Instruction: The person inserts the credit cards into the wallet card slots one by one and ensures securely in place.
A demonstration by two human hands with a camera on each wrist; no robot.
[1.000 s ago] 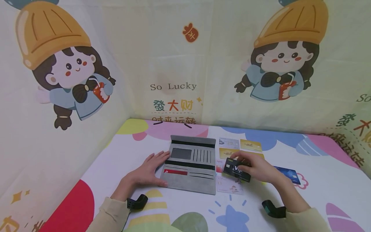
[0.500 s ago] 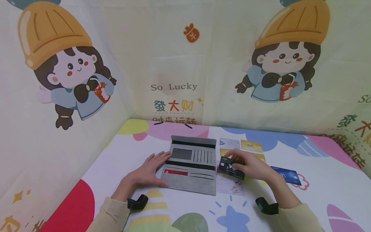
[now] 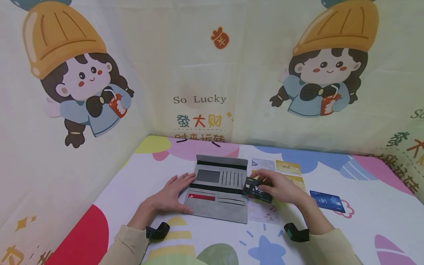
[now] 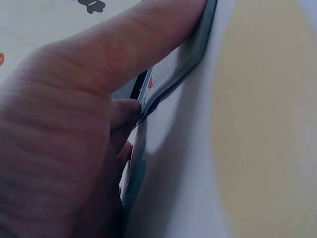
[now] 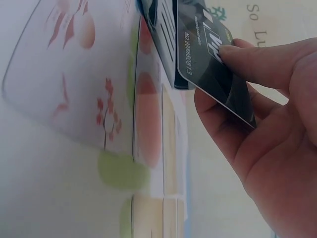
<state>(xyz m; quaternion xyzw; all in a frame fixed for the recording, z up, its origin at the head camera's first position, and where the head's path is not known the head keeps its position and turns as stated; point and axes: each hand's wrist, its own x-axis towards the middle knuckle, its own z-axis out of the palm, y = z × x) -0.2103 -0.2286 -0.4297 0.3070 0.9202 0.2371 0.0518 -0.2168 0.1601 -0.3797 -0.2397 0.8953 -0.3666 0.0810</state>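
Observation:
A grey wallet lies unfolded on the table, with card slots, a dark window pocket and a red strip in one slot. My left hand rests along its left side, fingers spread and thumb on the near left corner; the thumb lies over the wallet's edge in the left wrist view. Between thumb and fingers, my right hand pinches a black VIP card. That card is tilted above the table, its left end at the wallet's right edge. Whether they touch I cannot tell.
Right of the wallet lie a silver card, gold cards and a pale pink VIP card, some partly behind my right hand. Farther right is a blue card. A printed cloth wall stands behind the table.
My right hand has moved left with the black card, from over the laid-out cards to the wallet's right edge. The blue card shows more fully. My left hand keeps its place.

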